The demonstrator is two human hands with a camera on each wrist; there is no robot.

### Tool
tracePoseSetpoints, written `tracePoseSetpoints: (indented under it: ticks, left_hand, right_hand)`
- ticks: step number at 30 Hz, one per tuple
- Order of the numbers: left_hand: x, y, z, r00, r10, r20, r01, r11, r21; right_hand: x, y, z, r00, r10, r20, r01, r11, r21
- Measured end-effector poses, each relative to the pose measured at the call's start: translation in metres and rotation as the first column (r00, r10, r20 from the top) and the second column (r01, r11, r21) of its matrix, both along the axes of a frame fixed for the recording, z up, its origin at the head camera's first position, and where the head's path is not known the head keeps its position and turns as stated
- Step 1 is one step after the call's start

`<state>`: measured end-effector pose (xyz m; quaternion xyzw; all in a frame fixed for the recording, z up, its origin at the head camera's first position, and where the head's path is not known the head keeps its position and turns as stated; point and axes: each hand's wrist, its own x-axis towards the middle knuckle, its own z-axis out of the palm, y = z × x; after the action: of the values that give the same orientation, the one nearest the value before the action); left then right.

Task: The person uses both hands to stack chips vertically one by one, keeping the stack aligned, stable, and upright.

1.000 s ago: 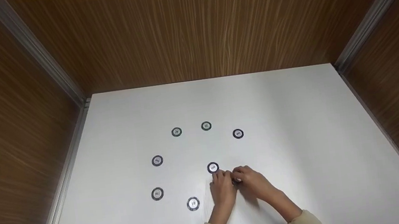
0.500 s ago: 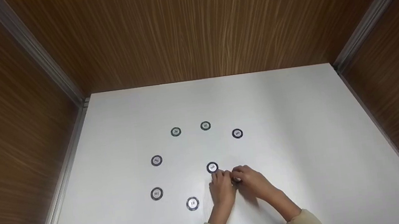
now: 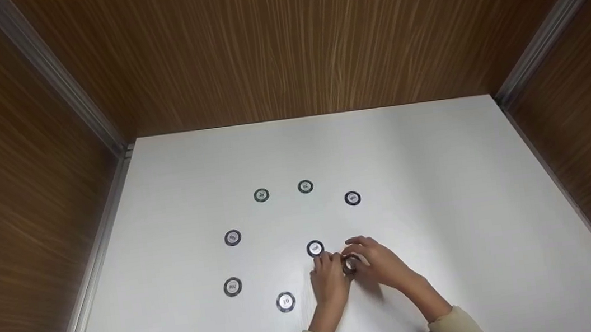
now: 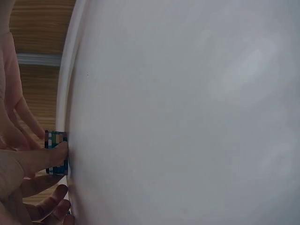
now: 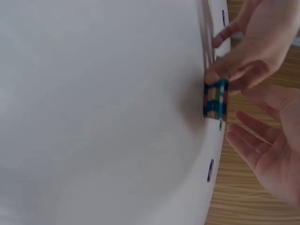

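Now the chip stack (image 3: 350,264) sits pinched in the left hand (image 3: 330,280), just beside the relaxed right hand (image 3: 379,263).

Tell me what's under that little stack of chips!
The stack of chips looks like it stands on the white table. Its underside and the spot below are covered, so I can't tell if anything's hidden there.

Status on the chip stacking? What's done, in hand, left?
Done, it seems: several chips already form one stack. In hand: the left hand pinches that stack, with the right hand open beside it; in the right wrist view, one chip juts out slightly. Remaining, probably: seven loose chips spread on the table, if they're meant to join it.
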<state>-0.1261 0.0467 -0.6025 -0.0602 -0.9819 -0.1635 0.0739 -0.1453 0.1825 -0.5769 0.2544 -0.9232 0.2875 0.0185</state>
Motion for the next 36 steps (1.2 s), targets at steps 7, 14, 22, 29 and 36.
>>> tracePoseSetpoints:
  ticks: [7,14,22,29,36]
  left_hand:
    - [0.0,0.002,0.001,0.999,0.007,0.043,-0.008,0.999,0.038]
    - [-0.001,0.001,0.003,0.998,0.013,0.06,-0.016,0.998,0.059]
    - [0.0,0.001,0.005,0.997,0.019,0.07,-0.023,0.998,0.057]
    - [0.0,-0.001,0.004,0.999,0.023,0.049,-0.025,0.998,0.054]
    - [-0.001,-0.003,0.003,0.998,0.038,0.044,-0.04,0.997,0.06]
  right_hand:
    - [-0.028,0.015,0.009,0.995,-0.103,-0.008,0.103,0.994,-0.031]
    - [-0.06,0.028,0.008,0.988,-0.155,-0.01,0.154,0.986,-0.057]
    - [-0.087,0.029,0.004,0.972,-0.23,0.048,0.229,0.973,0.011]
    - [-0.107,0.025,-0.005,0.949,-0.306,0.075,0.306,0.952,0.014]
    - [-0.123,0.023,-0.026,0.945,-0.316,0.087,0.314,0.949,0.042]
